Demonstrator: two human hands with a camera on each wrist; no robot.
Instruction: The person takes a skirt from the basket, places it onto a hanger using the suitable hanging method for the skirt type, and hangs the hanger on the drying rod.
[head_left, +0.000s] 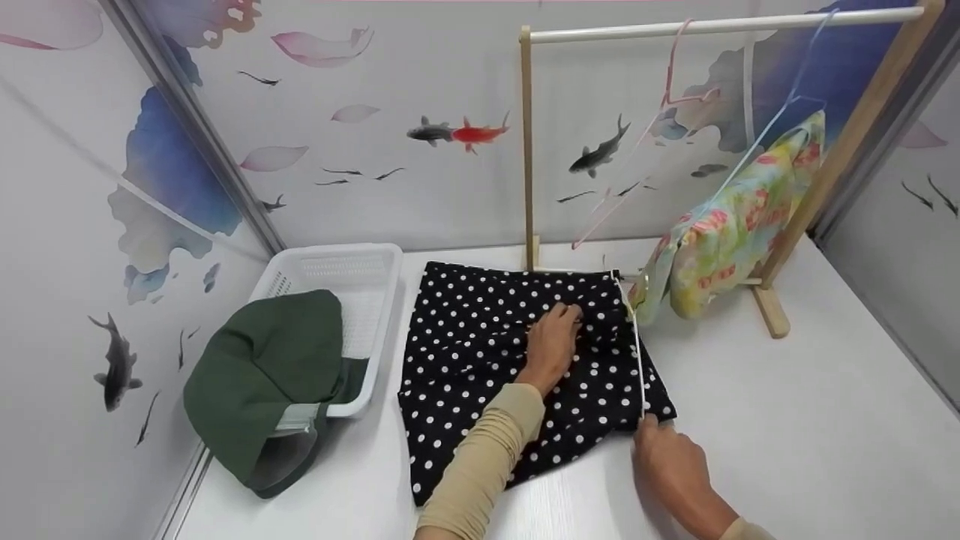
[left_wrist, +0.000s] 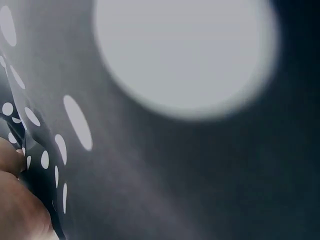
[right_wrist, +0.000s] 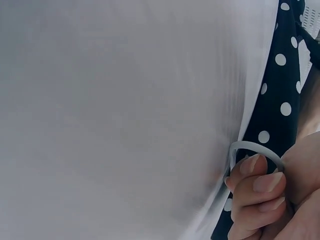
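A black polka-dot garment [head_left: 457,360] lies spread on the white table, wrinkled around my left hand [head_left: 553,341]. That hand is on top of the garment with its fingers curled into the cloth; in the left wrist view, dotted cloth [left_wrist: 77,122] fills most of the picture and part of the hand [left_wrist: 22,205] shows at the left edge. Along the garment's right side runs a thin white hanger [head_left: 637,349]. My right hand [head_left: 675,465] grips the hanger's near end, and the right wrist view shows its curved white end [right_wrist: 255,146] at the curled fingers [right_wrist: 260,185].
On the left, a white basket [head_left: 390,322] has a dark green garment [head_left: 262,367] draped over its side. Behind stands a wooden rack [head_left: 527,150] with a pink hanger [head_left: 667,90] and a blue hanger [head_left: 791,97] bearing a floral cloth [head_left: 742,225]. Printed walls enclose the table [head_left: 772,427].
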